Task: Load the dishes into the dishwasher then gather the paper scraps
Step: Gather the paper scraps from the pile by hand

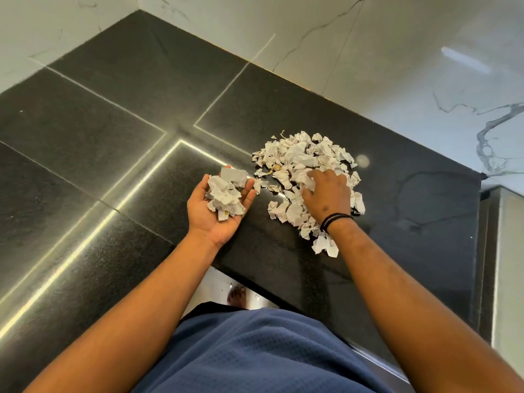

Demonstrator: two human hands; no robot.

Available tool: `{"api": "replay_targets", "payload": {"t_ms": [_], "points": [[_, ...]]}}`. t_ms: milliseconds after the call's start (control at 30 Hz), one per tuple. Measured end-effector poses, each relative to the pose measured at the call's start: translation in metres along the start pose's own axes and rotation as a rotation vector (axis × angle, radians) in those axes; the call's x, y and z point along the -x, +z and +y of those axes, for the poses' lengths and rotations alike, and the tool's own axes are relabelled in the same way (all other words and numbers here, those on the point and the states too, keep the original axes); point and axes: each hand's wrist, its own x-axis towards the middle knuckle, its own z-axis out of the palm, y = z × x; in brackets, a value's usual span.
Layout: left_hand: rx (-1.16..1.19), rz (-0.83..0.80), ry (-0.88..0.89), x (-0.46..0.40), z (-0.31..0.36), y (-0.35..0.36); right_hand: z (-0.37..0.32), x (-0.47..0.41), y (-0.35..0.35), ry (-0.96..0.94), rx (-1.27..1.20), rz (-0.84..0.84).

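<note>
**Black stone surface, scraps half gathered**

Polished black stone makes up the surface [119, 114] in front of us, crossed by pale seams and backed by white veined wall tiles [382, 52].

Our left hand [219, 205] lies palm up and loosely cupped, fingers nearly straight, carrying a small mound of crumpled scraps [226, 194] without closing round it. Our right hand [326, 194], with black bands [336, 219] at the wrist, is palm down on the main pile [304, 165], its fingertips curled into the paper and pinching a few pieces.

We judge the scraps almost weightless, soft and springy: they crush without harm, but they slip off one another and scatter at a quick move or a draught. The best hold seems a raking pinch into the thick middle of the heap, with the cupped palm kept close beside it to catch what falls.

All of the pieces are white, torn small and wrinkled, some with faint print. One bit in the left palm shows a yellow mark. A few strays lie between the two hands, and a larger piece [326, 245] sits near the right forearm.
</note>
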Motion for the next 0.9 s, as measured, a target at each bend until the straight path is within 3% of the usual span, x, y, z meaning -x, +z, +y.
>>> {"api": "replay_targets", "payload": {"t_ms": [167, 333, 500, 600, 700, 800, 900], "points": [[-0.017, 0.012, -0.010, -0.002, -0.004, 0.002, 0.002, -0.004, -0.011, 0.030, -0.010, 0.147], [-0.041, 0.027, -0.045, -0.005, -0.010, 0.004, -0.026, 0.012, -0.026, -0.016, -0.374, 0.288], [-0.091, -0.023, -0.097, -0.008, -0.018, 0.009, -0.087, 0.049, -0.030, -0.195, -0.666, 0.080], [-0.095, -0.041, -0.118, -0.006, -0.019, 0.009, -0.099, 0.054, -0.022, -0.172, -0.710, 0.028], [-0.036, -0.056, -0.105, -0.008, -0.015, 0.004, -0.075, 0.038, -0.025, -0.027, -0.742, 0.125], [-0.008, -0.053, -0.069, -0.005, -0.012, -0.001, -0.035, 0.017, -0.027, 0.097, -0.631, 0.198], [-0.006, -0.024, -0.061, 0.000, -0.010, -0.004, -0.012, 0.001, -0.020, 0.082, -0.470, 0.121]]}}
